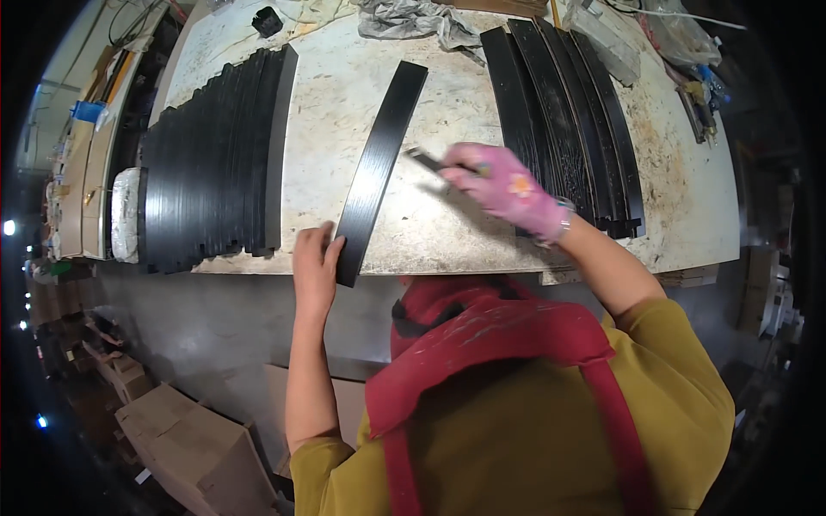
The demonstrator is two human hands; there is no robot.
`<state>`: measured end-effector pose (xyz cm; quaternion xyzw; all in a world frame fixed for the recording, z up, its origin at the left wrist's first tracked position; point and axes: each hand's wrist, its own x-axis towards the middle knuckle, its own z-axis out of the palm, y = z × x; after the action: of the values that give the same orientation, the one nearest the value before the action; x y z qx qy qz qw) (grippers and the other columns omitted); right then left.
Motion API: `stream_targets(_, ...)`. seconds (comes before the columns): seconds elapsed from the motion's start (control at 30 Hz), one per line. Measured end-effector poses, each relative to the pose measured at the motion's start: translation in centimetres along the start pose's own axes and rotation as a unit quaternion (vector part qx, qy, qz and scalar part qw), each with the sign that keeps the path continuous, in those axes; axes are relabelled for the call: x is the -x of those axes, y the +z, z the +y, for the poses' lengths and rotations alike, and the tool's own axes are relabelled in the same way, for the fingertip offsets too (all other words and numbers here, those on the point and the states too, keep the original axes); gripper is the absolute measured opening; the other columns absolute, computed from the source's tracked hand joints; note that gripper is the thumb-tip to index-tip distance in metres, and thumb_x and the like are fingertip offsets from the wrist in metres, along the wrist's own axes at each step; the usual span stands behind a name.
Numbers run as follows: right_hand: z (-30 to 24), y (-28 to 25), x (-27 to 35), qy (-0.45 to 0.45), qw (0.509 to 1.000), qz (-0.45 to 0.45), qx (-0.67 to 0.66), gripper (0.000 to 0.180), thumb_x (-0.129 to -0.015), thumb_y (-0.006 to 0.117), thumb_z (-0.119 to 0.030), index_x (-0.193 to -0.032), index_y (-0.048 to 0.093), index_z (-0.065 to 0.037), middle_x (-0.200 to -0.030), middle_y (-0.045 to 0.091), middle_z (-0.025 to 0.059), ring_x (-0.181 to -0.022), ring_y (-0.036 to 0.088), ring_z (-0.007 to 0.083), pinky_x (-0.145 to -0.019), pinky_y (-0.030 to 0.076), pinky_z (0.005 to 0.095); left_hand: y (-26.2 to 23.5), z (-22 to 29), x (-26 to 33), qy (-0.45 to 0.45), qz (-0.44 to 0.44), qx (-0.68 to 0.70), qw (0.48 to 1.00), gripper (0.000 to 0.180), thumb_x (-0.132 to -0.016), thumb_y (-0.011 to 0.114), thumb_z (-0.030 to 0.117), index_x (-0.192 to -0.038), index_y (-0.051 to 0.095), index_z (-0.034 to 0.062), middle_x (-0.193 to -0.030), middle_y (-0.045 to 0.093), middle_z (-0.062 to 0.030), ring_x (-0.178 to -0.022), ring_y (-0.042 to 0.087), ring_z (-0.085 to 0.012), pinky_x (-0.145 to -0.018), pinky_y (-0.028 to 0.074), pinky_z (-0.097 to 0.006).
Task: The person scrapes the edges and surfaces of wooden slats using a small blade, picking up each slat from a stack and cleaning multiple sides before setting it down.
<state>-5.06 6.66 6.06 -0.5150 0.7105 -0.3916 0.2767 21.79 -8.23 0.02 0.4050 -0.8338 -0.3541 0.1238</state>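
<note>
A long black strip point(376, 163) with a glossy face lies slanted on the white worktable point(331, 103), its near end reaching the front edge. My bare left hand point(316, 261) is at that near end, thumb against the strip's left side and fingers apart, not wrapped round it. In a pink glove with a flower mark, my right hand point(503, 189) is closed on a short dark flat-tipped tool point(425, 160). The tool's tip points left, close to the strip's right edge; whether they touch I cannot tell. Motion blurs the glove a little.
Many black strips point(215, 163) stand packed together at the left. Several more black strips point(559, 112) lie at the right. Crumpled grey plastic point(413, 21) and a small black block point(267, 21) sit at the back. Cardboard boxes point(194, 447) stand on the floor at left.
</note>
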Motion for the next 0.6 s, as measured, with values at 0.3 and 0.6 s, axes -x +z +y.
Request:
stream_targets(0.3, 0.7, 11.3, -7.2, -0.107, 0.936, -0.161, 0.293, 0.02, -0.091, 0.048, -0.024, -0.084, 0.06, -0.01, -0.08, 0.063, 0.0089, -0.071, 0.062, 0.0227, -0.066, 0.051, 0.0387, 2.3, -1.5, 5.3, 0.007, 0.105, -0.083, 0.991, 0.06, -0.071, 0.077, 0.018, -0.123, 0.051, 0.0032, -0.112, 0.05, -0.0147, -0.103, 0.046, -0.0335, -0.09, 0.039, -0.041)
stream_targets(0.6, 9.1, 2.4, -12.5, -0.095, 0.929, 0.115, 0.339, 0.011, -0.085, 0.052, -0.02, -0.091, 0.056, -0.012, -0.074, 0.061, 0.0122, -0.074, 0.061, 0.0339, -0.066, 0.049, 0.0431, 2.7, -2.0, 5.9, -0.017, 0.134, -0.04, 0.99, 0.06, -0.067, 0.077, 0.011, -0.122, 0.054, 0.0077, -0.11, 0.049, -0.014, -0.103, 0.045, -0.034, -0.09, 0.038, -0.042)
